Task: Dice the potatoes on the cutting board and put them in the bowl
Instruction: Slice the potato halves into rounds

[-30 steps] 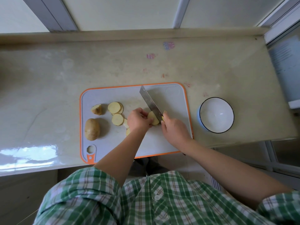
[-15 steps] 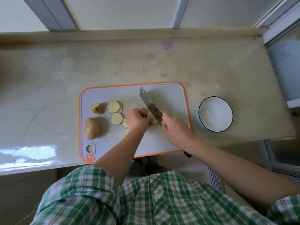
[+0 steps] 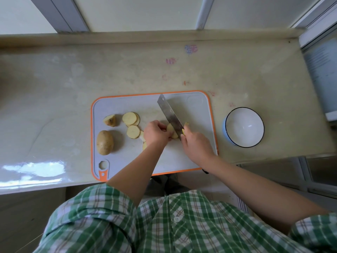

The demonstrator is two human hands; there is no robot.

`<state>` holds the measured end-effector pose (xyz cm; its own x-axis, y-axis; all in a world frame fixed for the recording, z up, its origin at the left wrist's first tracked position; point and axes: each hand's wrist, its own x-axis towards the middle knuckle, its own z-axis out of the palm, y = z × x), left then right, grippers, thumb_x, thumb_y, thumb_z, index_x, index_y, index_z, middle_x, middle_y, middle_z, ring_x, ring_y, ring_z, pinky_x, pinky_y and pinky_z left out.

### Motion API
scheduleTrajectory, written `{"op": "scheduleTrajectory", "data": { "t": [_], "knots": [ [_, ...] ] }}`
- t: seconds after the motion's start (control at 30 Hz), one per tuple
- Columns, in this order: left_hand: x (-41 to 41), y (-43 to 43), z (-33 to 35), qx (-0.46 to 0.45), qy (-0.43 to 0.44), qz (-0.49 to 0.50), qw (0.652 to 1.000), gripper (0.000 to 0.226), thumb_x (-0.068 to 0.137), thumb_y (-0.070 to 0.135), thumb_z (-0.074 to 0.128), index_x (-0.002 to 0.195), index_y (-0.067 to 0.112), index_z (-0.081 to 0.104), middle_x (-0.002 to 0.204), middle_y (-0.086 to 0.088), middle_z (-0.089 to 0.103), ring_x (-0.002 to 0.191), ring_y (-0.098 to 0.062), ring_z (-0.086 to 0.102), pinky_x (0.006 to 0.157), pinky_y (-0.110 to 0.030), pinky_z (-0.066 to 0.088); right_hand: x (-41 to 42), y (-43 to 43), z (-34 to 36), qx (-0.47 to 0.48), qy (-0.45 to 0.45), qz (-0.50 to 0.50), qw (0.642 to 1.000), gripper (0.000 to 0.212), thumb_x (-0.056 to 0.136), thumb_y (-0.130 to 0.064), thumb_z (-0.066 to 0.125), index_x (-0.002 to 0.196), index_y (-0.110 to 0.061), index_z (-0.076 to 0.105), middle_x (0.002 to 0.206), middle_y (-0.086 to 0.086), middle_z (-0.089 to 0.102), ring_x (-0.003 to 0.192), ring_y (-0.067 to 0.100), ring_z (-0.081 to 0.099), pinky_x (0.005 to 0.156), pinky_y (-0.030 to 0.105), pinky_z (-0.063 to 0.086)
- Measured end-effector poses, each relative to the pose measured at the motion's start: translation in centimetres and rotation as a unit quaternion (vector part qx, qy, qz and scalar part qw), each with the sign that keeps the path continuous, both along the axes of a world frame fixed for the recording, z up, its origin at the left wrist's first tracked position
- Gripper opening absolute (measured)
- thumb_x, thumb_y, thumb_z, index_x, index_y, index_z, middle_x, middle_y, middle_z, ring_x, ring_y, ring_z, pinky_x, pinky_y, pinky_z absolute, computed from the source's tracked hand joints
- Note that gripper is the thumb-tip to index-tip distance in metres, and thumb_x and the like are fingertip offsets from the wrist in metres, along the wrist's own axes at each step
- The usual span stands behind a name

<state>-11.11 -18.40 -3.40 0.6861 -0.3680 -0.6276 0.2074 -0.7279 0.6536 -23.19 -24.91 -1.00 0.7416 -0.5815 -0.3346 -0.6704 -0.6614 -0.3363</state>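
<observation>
A grey cutting board [image 3: 193,110] with an orange rim lies on the counter. On its left stand a whole potato [image 3: 104,142], a cut end piece [image 3: 110,120] and several round slices [image 3: 130,118]. My left hand [image 3: 156,133] holds down a potato piece [image 3: 170,130] at the board's middle. My right hand [image 3: 196,143] grips the handle of a cleaver, whose blade [image 3: 168,114] rests against the right side of that piece. An empty white bowl [image 3: 244,127] with a dark rim sits to the right of the board.
The pale stone counter [image 3: 73,84] runs along a window sill at the back and ends at a front edge just below the board. A white appliance [image 3: 322,73] stands at the far right. My green checked shirt fills the bottom of the view.
The hands, cleaver and potato piece keep nearly the same positions across the frames. The blade stays against the held piece with only a slight shift.
</observation>
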Motion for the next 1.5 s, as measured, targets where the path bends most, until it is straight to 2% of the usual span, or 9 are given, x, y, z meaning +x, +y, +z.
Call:
{"op": "scheduleTrajectory", "data": {
  "t": [0.2,0.33,0.5,0.73,0.97,1.2,1.27,1.37,1.5],
  "knots": [
    [-0.3,0.3,-0.3,-0.004,-0.013,-0.005,1.000,0.018,0.079,0.009,0.076,0.092,0.009,0.063,0.083,-0.003,0.071,0.065,-0.018,0.071,0.068,-0.031,0.059,0.0,-1.0,1.7,-0.003,-0.027,0.011,1.000,0.016,0.101,-0.021,0.039,0.102,-0.006,0.046,0.058,-0.001,0.032,0.059,0.033,0.040,0.055,0.035,0.021],
    [-0.4,0.5,-0.1,-0.018,-0.012,0.008,1.000,0.010,0.082,0.010,0.071,0.090,0.009,0.065,0.083,-0.001,0.071,0.060,-0.015,0.070,0.064,-0.028,0.059,0.0,-0.6,2.0,0.001,-0.018,0.034,0.999,0.017,0.101,-0.021,0.038,0.106,-0.006,0.045,0.066,0.005,0.041,0.068,0.039,0.052,0.055,0.035,0.024],
    [-0.4,0.5,0.0,-0.024,0.004,0.026,0.999,0.008,0.083,0.008,0.071,0.089,0.007,0.065,0.074,0.001,0.067,0.056,-0.011,0.068,0.054,-0.019,0.054,0.1,0.0,1.3,0.013,0.005,0.024,1.000,0.036,0.102,-0.020,0.036,0.133,-0.003,0.039,0.079,0.013,0.053,0.080,0.037,0.057,0.059,0.034,0.030],
    [-0.2,0.3,-0.1,-0.022,0.010,0.034,0.999,0.007,0.083,0.006,0.071,0.087,0.006,0.065,0.080,-0.005,0.070,0.062,-0.018,0.071,0.051,-0.017,0.052,0.7,1.0,0.4,0.012,0.015,0.012,1.000,0.037,0.101,-0.016,0.036,0.136,-0.004,0.035,0.095,0.018,0.063,0.089,0.039,0.060,0.062,0.036,0.034],
    [-0.3,0.6,-0.1,-0.017,0.004,0.028,0.999,0.009,0.082,0.005,0.071,0.088,0.008,0.066,0.082,-0.005,0.070,0.062,-0.016,0.070,0.049,-0.014,0.051,0.3,0.4,-0.1,0.006,-0.003,-0.013,1.000,0.035,0.102,-0.022,0.037,0.131,-0.003,0.040,0.089,0.020,0.064,0.084,0.040,0.061,0.060,0.036,0.032],
    [-0.4,0.7,-0.4,-0.025,0.001,0.030,0.999,0.011,0.082,-0.001,0.065,0.088,0.008,0.066,0.085,-0.005,0.070,0.062,-0.015,0.070,0.064,-0.025,0.059,0.6,-0.3,1.4,0.013,-0.031,0.006,0.999,0.011,0.100,-0.021,0.040,0.092,-0.014,0.036,0.063,0.004,0.040,0.062,0.035,0.042,0.056,0.035,0.023],
    [-0.4,0.6,-0.4,-0.019,0.000,0.034,0.999,0.013,0.081,-0.001,0.065,0.088,0.010,0.067,0.085,-0.004,0.070,0.062,-0.015,0.069,0.068,-0.029,0.060,0.4,-0.2,1.7,0.003,-0.015,0.017,1.000,0.011,0.101,-0.021,0.038,0.099,-0.011,0.042,0.061,-0.001,0.033,0.064,0.034,0.043,0.053,0.035,0.020],
    [-0.4,0.6,-0.4,-0.012,0.006,0.042,0.999,0.015,0.080,-0.002,0.065,0.088,0.010,0.068,0.083,-0.003,0.071,0.063,-0.015,0.070,0.070,-0.030,0.060,0.3,0.0,1.4,0.000,0.005,0.024,1.000,0.032,0.101,-0.020,0.037,0.126,-0.002,0.043,0.071,0.006,0.047,0.076,0.036,0.056,0.056,0.034,0.025],
    [-0.3,0.5,-0.3,-0.010,0.010,0.046,0.999,0.015,0.080,-0.002,0.067,0.086,0.011,0.068,0.083,-0.002,0.070,0.060,-0.013,0.069,0.067,-0.027,0.059,0.1,0.6,1.2,0.011,-0.001,0.022,1.000,0.039,0.102,-0.020,0.036,0.136,-0.002,0.038,0.087,0.017,0.062,0.082,0.035,0.059,0.060,0.033,0.030]
  ]
}}
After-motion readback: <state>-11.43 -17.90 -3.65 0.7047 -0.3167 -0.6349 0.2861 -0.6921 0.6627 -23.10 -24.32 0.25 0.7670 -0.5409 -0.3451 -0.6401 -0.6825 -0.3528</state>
